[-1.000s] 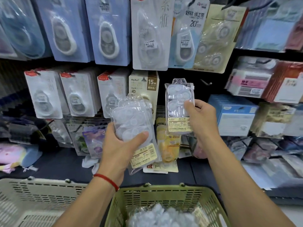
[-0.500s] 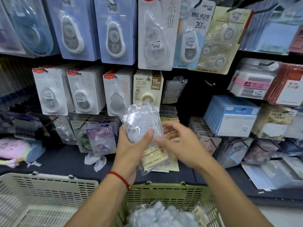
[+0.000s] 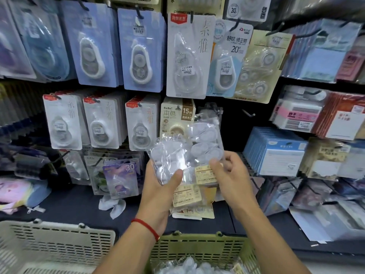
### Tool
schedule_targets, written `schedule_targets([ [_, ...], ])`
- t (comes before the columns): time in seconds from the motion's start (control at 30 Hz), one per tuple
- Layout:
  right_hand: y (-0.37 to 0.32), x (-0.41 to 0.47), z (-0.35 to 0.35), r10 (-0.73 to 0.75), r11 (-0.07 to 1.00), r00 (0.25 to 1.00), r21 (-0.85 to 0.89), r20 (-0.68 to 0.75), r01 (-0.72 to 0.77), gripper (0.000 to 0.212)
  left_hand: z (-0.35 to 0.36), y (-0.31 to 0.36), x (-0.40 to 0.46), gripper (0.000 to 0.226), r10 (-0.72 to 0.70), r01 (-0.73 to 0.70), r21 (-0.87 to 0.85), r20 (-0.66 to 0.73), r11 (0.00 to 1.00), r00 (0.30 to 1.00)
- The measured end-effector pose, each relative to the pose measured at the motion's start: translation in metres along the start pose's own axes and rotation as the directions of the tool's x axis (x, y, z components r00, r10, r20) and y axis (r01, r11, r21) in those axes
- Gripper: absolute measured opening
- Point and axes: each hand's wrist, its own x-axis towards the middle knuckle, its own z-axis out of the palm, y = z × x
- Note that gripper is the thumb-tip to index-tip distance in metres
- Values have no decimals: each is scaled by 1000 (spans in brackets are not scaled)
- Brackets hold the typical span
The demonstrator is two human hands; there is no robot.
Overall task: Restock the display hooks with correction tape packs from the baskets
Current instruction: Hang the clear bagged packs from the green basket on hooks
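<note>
My left hand (image 3: 160,192) grips a stack of clear correction tape packs (image 3: 167,163) in front of the display. My right hand (image 3: 231,175) pinches the lower edge of one more clear pack (image 3: 207,139), which stands upright just right of the stack and overlaps it. Behind this pack, another clear pack (image 3: 213,109) hangs on a hook beside the beige 15M box (image 3: 177,115). Below my arms, the green basket (image 3: 197,248) holds more clear packs (image 3: 187,265).
A white basket (image 3: 59,244) stands left of the green one. Carded correction tapes (image 3: 138,125) fill the hooks to the left and above. A bare hook (image 3: 249,114) sticks out to the right. Blue note pads (image 3: 276,153) hang at the right. Loose packs (image 3: 193,210) lie on the dark shelf.
My right hand left a pack hanging on the hook, came down to the stack in my left hand, and now lifts another pack off it.
</note>
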Motion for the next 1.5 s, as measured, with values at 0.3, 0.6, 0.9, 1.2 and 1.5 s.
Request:
schedule_targets([
  [0.3, -6, 20, -6, 31, 997, 984, 79, -177, -18, 17, -6, -3, 3, 64, 136, -122, 151, -85, 981, 987],
  [0.6, -1, 25, -13, 18, 950, 983, -304, -183, -74, 49, -5, 0, 3, 71, 168, -144, 173, -135, 974, 977],
  [0.9, -5, -3, 8, 58, 964, 954, -265, 293, 23, 17, 3, 0, -1, 72, 142, -128, 140, -96, 982, 985],
  [1.2, -4, 2, 10, 36, 999, 996, -16, 84, -35, 18, 1, 1, 5, 47, -15, 15, 1, -169, 1000, 985],
  [1.5, 0, 20, -3, -92, 993, 973, 56, -211, 106, 20, -1, -2, 6, 50, 39, -26, 67, -196, 997, 980],
])
